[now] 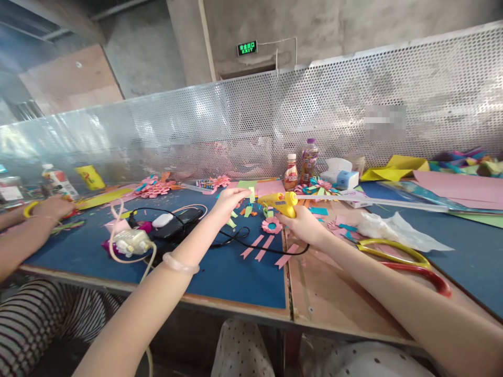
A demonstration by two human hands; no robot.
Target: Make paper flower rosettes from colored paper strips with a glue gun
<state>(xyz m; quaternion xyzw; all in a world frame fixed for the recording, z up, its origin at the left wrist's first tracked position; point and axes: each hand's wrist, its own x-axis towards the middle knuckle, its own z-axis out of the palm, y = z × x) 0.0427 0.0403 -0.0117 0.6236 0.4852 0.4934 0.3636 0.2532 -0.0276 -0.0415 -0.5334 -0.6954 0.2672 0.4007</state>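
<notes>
My right hand (304,222) grips a yellow glue gun (280,202), its nozzle pointing left toward my left hand (230,201). My left hand pinches a small light-green paper strip (251,195) held just in front of the nozzle. Both hands hover above the blue table mat (220,267). Below them lie a pink paper flower (272,225), several pink paper strips (262,247) and the gun's black cord (251,242).
Large scissors with yellow and red handles (408,264) lie at right beside crumpled plastic (396,230). Two bottles (301,167), coloured paper sheets (451,186), a power strip (131,242) and a phone (178,222) sit around. Another person's hand (47,208) and striped sleeve work at left.
</notes>
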